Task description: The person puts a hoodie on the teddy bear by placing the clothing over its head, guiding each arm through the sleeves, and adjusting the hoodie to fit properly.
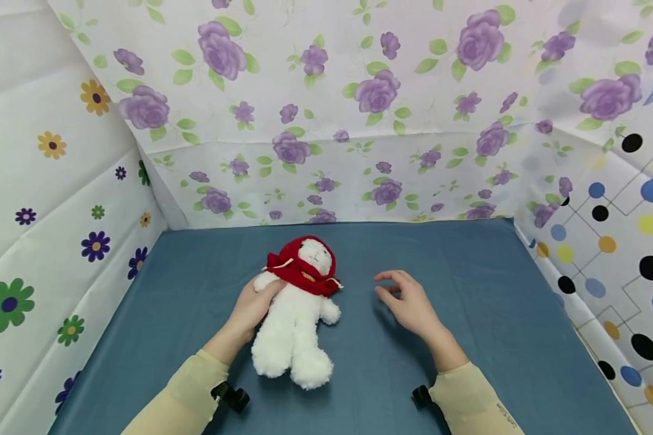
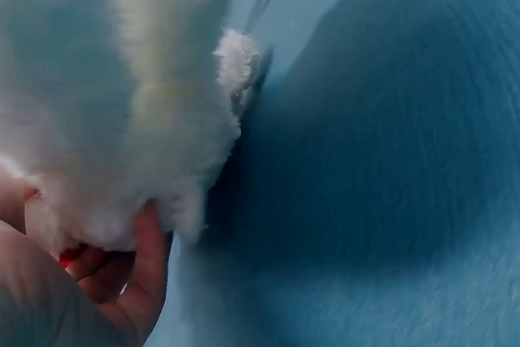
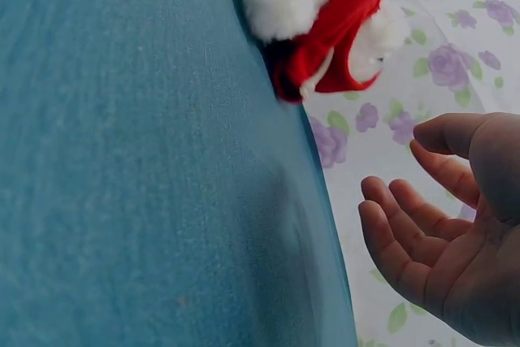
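A white fluffy plush toy (image 1: 294,326) with a red hood and scarf (image 1: 303,272) is near the middle of the blue table, its head toward the back. My left hand (image 1: 254,307) grips its side under the arm, thumb across the chest; the fingers behind are hidden in the head view. In the left wrist view the white fur (image 2: 162,111) fills the upper left, with fingertips (image 2: 150,237) curled against it. Apart from the toy, to its right, my right hand (image 1: 410,304) hovers with loosely bent fingers and holds nothing. Its palm (image 3: 479,266) shows in the right wrist view.
A blue cloth (image 1: 484,314) covers the table. Behind it hangs a sheet with purple roses (image 1: 378,90). Flower-patterned cloth (image 1: 49,199) lines the left side, and dotted cloth (image 1: 626,272) the right. Black wrist mounts (image 1: 231,397) sit at the cream sleeves (image 1: 182,396).
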`<state>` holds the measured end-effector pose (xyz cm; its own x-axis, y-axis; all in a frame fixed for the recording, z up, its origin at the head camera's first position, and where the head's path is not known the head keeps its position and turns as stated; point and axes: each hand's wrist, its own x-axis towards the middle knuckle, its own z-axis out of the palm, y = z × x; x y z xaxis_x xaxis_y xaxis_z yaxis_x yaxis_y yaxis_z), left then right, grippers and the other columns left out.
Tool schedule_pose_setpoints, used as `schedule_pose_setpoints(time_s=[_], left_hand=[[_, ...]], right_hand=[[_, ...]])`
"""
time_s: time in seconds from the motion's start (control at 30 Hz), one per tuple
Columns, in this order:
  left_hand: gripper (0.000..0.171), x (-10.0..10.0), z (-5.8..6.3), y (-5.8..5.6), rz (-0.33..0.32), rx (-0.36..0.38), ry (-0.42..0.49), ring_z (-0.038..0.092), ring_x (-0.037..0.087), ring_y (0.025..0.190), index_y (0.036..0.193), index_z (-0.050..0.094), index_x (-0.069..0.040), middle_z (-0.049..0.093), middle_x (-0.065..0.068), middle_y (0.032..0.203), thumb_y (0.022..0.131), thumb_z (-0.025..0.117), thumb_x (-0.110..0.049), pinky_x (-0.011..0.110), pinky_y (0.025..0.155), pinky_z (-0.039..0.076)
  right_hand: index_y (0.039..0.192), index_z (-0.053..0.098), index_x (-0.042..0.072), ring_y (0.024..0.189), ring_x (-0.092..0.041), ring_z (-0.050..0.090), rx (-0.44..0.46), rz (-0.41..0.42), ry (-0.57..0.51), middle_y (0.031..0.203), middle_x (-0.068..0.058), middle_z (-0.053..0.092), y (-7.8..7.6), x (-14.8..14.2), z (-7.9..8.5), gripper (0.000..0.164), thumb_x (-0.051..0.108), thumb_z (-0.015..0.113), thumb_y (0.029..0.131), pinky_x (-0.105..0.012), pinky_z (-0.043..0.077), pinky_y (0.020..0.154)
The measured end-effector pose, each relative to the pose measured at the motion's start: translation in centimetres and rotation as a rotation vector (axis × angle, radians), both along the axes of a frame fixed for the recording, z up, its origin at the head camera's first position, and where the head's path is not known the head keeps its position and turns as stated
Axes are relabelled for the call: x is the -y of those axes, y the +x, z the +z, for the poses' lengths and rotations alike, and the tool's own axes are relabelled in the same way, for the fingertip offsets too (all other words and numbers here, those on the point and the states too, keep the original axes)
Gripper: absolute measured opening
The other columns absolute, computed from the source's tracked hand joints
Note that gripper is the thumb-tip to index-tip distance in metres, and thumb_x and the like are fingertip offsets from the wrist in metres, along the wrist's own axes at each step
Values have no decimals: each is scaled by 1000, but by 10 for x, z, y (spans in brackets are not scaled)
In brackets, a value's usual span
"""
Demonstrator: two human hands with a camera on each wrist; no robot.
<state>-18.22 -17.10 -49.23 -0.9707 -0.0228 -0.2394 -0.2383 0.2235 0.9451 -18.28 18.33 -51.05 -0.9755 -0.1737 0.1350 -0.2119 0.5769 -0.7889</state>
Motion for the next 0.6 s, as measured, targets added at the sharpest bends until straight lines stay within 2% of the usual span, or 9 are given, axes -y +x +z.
schedule_pose_setpoints(time_s=[0.07, 0.13, 0.23, 0.3, 0.37, 0.47, 0.6], left_hand=[[67, 4, 7, 0, 24, -19, -29, 62, 30, 119, 154, 53, -13, 60, 14, 142, 100, 72, -47, 42, 95, 52], [62, 8, 14, 0, 42, -57, -69, 65, 28, 114, 148, 57, -11, 63, 15, 137, 99, 72, -47, 39, 91, 54], [46, 10, 23, -2, 50, -158, -173, 66, 25, 95, 124, 63, -8, 67, 13, 115, 99, 74, -45, 37, 80, 54], [39, 10, 29, -3, 44, -240, -252, 62, 24, 82, 108, 59, -8, 64, 12, 98, 97, 77, -41, 37, 72, 51], [39, 9, 34, -4, 42, -318, -326, 57, 24, 73, 99, 55, -9, 59, 10, 87, 95, 81, -38, 38, 68, 47], [41, 8, 39, -6, 39, -395, -400, 54, 24, 72, 95, 53, -10, 57, 9, 84, 91, 85, -36, 39, 67, 44], [41, 4, 41, -6, 22, -404, -437, 55, 23, 78, 96, 55, -11, 60, 8, 88, 90, 86, -36, 39, 70, 45]], right_hand=[[132, 71, 12, 107, -27, 71, 2, 4, -1, 139, -10, 61, -1, 0, 0, 26, 23, 69, 108, -44, 57, 80], [131, 71, 12, 108, -27, 71, 0, 10, -4, 139, -10, 61, -1, -1, 0, 26, 24, 68, 108, -45, 57, 79], [131, 71, 11, 108, -28, 71, -10, 16, -5, 138, -11, 62, -1, -2, 1, 26, 24, 68, 108, -45, 57, 79], [131, 71, 11, 107, -27, 71, -14, 16, -5, 137, -11, 62, -2, -2, 2, 26, 24, 68, 108, -45, 56, 78], [131, 71, 11, 105, -27, 70, -15, 16, -6, 136, -11, 62, -2, -2, 2, 26, 24, 68, 108, -44, 55, 77], [131, 71, 11, 105, -27, 70, -17, 20, -3, 137, -11, 62, -2, -2, 2, 27, 24, 68, 108, -43, 55, 77], [132, 71, 11, 106, -28, 71, -16, 23, 2, 139, -12, 61, -2, -3, 2, 27, 24, 68, 108, -43, 56, 77]])
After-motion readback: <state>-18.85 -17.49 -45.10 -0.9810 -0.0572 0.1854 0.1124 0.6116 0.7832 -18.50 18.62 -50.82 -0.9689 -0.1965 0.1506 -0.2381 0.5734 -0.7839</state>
